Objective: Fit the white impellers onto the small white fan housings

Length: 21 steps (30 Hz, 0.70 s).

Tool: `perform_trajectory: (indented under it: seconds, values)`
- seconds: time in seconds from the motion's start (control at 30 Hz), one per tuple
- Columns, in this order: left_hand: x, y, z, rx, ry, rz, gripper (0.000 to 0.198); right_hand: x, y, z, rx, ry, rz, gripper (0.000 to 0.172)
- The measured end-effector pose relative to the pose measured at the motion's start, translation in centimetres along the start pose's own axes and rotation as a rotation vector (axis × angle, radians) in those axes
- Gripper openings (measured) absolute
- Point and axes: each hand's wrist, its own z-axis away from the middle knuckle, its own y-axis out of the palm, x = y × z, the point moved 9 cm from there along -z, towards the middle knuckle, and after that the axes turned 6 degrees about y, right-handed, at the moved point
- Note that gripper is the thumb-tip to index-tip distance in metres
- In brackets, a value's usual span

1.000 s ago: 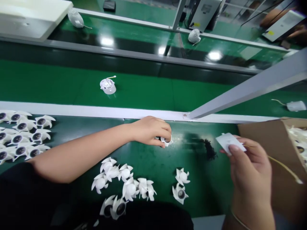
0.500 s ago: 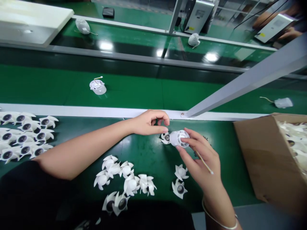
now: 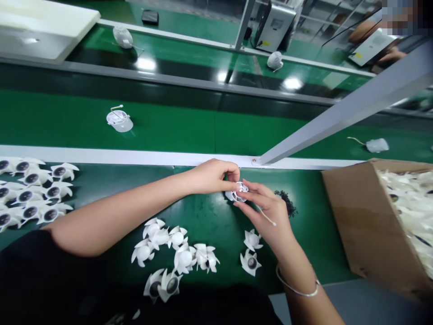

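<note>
Left hand [image 3: 212, 177] and right hand [image 3: 267, 212] are together, fingertips of both pinching a white plastic fan impeller [image 3: 237, 193] at the far edge of the green conveyor belt [image 3: 209, 230], with a cotton swab [image 3: 267, 218] held in the right hand, loose impellers [image 3: 184, 264] near and a cardboard box [image 3: 355, 221] to the right

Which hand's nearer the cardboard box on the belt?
Right. The right hand is left of the cardboard box, not touching it; the left hand is farther left, past the right hand. Both hold a white plastic fan part.
</note>
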Motion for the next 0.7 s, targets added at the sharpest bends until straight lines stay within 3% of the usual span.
perform_trajectory:
  seconds: [0.23, 0.3, 0.4, 0.43, 0.5, 0.6, 0.7]
  values:
    - [0.6, 0.0, 0.3, -0.008, -0.008, -0.035, 0.021, -0.1, -0.1, -0.2, 0.022, 0.008, 0.027, 0.019]
    - [-0.4, -0.6, 0.8, -0.103, 0.068, -0.136, 0.020, 0.2, -0.1, -0.6, 0.062, -0.022, 0.033, 0.019]
    - [-4.0, -0.1, 2.0, -0.174, 0.329, -0.355, 0.018, 0.4, 0.7, -2.1, 0.194, -0.087, 0.055, 0.018]
    - [-5.3, 0.8, 2.5, -0.131, 0.433, -0.423, 0.019, 0.2, 0.6, -2.8, 0.187, -0.091, 0.054, 0.021]
    - [-7.1, 3.2, 3.5, 0.024, 0.592, -0.541, 0.020, -0.9, -0.8, -4.7, 0.050, -0.028, 0.009, 0.037]
    - [-7.8, 6.3, 4.6, 0.212, 0.681, -0.646, 0.027, -3.2, -4.3, -5.6, -0.205, 0.163, -0.095, 0.061]
    - [-7.4, 8.6, 5.5, 0.318, 0.731, -0.675, 0.049, -3.8, -7.2, -3.5, -0.281, 0.258, 0.010, 0.045]
